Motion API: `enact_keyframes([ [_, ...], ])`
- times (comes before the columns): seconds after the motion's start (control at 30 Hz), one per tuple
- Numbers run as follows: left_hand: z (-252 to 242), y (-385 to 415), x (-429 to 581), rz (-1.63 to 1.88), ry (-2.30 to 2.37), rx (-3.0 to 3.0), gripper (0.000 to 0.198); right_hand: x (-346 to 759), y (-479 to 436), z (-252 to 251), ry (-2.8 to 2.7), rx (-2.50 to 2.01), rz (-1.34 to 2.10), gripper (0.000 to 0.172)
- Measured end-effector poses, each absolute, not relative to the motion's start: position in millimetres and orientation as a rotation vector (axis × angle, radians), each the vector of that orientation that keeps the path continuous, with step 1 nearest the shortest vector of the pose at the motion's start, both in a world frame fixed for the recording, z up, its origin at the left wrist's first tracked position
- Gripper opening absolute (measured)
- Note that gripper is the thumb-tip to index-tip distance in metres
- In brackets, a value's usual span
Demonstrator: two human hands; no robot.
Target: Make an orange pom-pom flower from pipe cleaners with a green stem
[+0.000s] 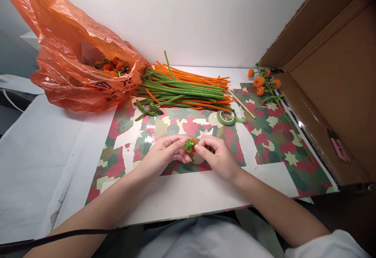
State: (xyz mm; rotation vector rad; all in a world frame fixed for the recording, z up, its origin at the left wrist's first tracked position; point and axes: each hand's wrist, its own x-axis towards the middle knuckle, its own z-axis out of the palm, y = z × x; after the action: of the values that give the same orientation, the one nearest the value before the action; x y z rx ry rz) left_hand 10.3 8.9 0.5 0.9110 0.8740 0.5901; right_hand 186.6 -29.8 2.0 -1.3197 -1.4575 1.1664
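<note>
Between my two hands is a small orange pipe-cleaner flower point(190, 145) with a looped green base turned up toward me. My left hand point(169, 150) pinches it from the left with thumb and fingers, the lower fingers curled beneath. From the right, my right hand point(216, 154) grips its edge between thumb and forefinger. Behind the hands lie bundles of green pipe cleaners point(188, 87) and orange pipe cleaners point(190, 74). A roll of green tape point(226, 117) rests just beyond my right hand, and bent green pieces point(149, 109) lie farther left.
An orange plastic bag point(88, 89) holding several orange flowers point(113, 66) stands at the back left. A thin wooden stick point(242, 104) lies near the tape. At the right are a finished flower stem point(260, 82), a cardboard box point(329, 73) and a pink cutter point(339, 147).
</note>
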Motion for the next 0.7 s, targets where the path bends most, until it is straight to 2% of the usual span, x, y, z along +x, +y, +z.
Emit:
enact_keyframes([
  [0.23, 7.0, 7.2, 9.9, 0.554, 0.908, 0.916, 0.028, 187.0, -29.9, 2.3, -1.518, -1.292, 1.072, 0.027],
  [0.47, 2.7, 2.9, 11.9, 0.599, 0.895, 0.899, 0.027, 183.0, -32.8, 1.8, -1.627, -1.258, 0.648, 0.025],
  [0.7, 6.3, -0.9, 13.0, 0.646, 0.882, 1.034, 0.031, 182.0, -34.0, 4.6, -1.649, -1.197, 0.547, 0.016],
])
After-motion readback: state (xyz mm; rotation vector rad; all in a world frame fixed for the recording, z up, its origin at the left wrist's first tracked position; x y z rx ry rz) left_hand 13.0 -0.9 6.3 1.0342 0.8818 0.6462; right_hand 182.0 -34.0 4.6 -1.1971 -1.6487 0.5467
